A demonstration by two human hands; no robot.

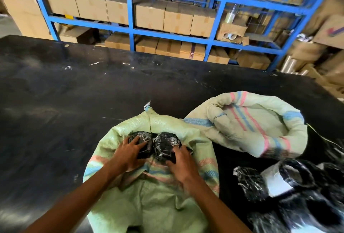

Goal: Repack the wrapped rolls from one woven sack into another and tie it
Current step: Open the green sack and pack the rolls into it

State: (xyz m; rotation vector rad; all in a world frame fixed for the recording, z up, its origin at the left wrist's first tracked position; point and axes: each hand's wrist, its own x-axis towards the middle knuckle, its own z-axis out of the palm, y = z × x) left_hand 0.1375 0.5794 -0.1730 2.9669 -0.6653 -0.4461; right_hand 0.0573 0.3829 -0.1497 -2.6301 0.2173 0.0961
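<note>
Two wrapped rolls sit side by side in the mouth of the near woven sack (149,191): the left roll (141,140) and the right roll (166,144), both black under glossy clear film, touching or nearly so at the sack's middle. They lie at twelve o'clock from the wrists, just past the fingertips, and their long axes seem to run away from the person toward the sack's far seam (the film glare makes this hard to confirm).

The left hand (128,153) rests on the left roll with fingers spread and curled over its near face; the right hand (181,163) has its fingers bent over the near edge of the right roll, thumb low against the striped hem. Each hand grips its own roll, so neither has to cross over, and each roll is nearest the hand on its own side.

At two o'clock from the hands stands the second woven sack (256,126), its rim rolled down and its mouth wide; what lies inside I cannot tell. At four o'clock, more wrapped rolls (290,182) lie loose on the black table (55,93), blurred. By my judgement, the right hand has the shorter reach to either. Beyond the table, blue shelving (130,9) carries cardboard cartons (175,18).
</note>
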